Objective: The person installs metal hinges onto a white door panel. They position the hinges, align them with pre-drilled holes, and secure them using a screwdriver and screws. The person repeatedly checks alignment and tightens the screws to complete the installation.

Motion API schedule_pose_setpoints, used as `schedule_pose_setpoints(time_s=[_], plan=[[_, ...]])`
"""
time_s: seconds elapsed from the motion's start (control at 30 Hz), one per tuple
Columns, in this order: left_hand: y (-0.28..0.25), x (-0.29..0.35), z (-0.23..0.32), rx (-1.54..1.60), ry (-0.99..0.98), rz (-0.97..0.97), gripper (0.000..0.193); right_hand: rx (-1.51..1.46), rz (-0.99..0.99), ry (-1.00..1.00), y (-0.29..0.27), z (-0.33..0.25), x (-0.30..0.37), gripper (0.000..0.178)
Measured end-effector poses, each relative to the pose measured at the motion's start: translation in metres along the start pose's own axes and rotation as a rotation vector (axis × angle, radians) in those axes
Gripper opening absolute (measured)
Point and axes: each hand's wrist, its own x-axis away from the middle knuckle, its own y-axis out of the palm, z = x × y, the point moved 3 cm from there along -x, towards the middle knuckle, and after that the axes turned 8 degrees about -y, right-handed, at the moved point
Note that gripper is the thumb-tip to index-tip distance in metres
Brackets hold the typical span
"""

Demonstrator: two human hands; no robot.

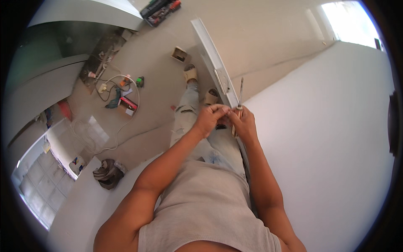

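Observation:
My right hand (247, 122) is closed around a screwdriver (241, 91), its thin shaft pointing up and away from me. My left hand (208, 119) is pinched, its fingertips meeting my right thumb and forefinger. Whatever lies between those fingertips is too small to make out. Both hands are beside the narrow edge of a white door (208, 43). Set into that edge, just beyond my hands, is a metal lock plate (223, 81).
The white door face spreads to my right. On the floor are an open cardboard box (179, 54), a toolbox (160, 11), a red box (128, 103), a green-and-black tool (140, 81) and a looping cable (137, 95). A dark bag (108, 174) rests at lower left.

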Motion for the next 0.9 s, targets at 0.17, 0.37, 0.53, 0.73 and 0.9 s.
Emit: schedule_pose_setpoints(time_s=[0.17,0.37,0.53,0.73,0.9], plan=[[-0.028,0.006,-0.016,-0.122,-0.021,0.148,0.021,-0.251,-0.005,0.06,0.008,0.01,0.013,0.025],[-0.107,0.049,-0.034,-0.527,0.156,0.362,0.017,0.093,-0.27,-0.137,0.031,0.039,0.028,0.022],[-0.153,0.098,-0.026,-0.798,0.266,0.644,0.018,0.209,-0.333,-0.272,0.049,0.074,0.032,0.024],[-0.205,0.106,-0.045,-0.917,0.356,0.773,0.021,0.4,-0.273,-0.288,0.056,0.097,0.023,0.023],[-0.258,0.113,-0.047,-0.934,0.186,0.881,0.018,0.434,-0.317,-0.111,0.078,0.183,-0.024,0.029]])
